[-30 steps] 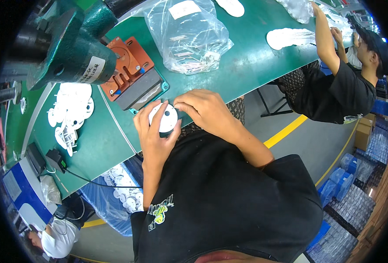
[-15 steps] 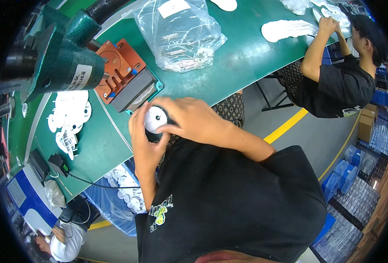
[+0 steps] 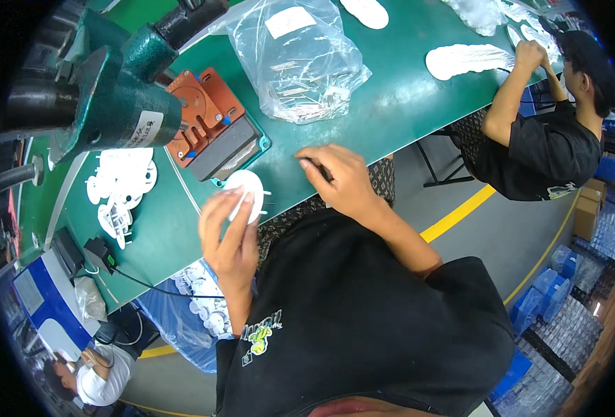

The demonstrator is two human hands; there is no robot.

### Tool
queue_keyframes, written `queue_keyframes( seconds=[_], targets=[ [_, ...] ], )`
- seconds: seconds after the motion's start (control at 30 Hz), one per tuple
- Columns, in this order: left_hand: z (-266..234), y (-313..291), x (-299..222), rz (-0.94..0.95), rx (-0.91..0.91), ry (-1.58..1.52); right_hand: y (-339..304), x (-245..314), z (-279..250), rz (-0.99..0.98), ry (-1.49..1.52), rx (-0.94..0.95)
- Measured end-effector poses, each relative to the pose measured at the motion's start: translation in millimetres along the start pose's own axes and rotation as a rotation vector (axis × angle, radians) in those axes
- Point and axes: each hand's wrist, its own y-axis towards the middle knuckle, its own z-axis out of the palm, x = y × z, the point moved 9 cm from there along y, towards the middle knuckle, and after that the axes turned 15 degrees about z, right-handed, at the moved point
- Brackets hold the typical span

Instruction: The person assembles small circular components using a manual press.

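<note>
Left hand (image 3: pixel 230 240): my fingers grip the white disc (image 3: pixel 251 183), apparently so its right-side pins (image 3: pixel 266 193) stay free | disc: just near of the orange fixture (image 3: pixel 202 112) | right hand (image 3: pixel 343 182): curled, apart; I cannot tell if empty

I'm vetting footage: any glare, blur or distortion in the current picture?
Head view: the fisheye image rounds into black corners; bright highlights streak the clear plastic bag; the heaped white plastic discs look partly washed out; the left hand, holding a white round plastic disc, seems slightly motion-blurred.
</note>
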Motion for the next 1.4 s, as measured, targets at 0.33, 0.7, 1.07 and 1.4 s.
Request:
queue_keyframes(
  seconds=[0.33,0.7,1.07,1.4],
  targets=[
    [-19,62,39,0.138,-0.048,0.394,-6,10,3,-0.118,-0.052,-0.09],
    [-11,66,79,0.042,-0.063,0.227,71,200,-107,-0.741,0.207,-0.625],
    [-3,66,109,-0.06,-0.018,0.078,47,239,-125,-0.801,0.683,-0.391],
    [-2,56,140,0.11,-0.145,0.042,18,216,-121,-0.776,0.818,-0.364]
  ],
)
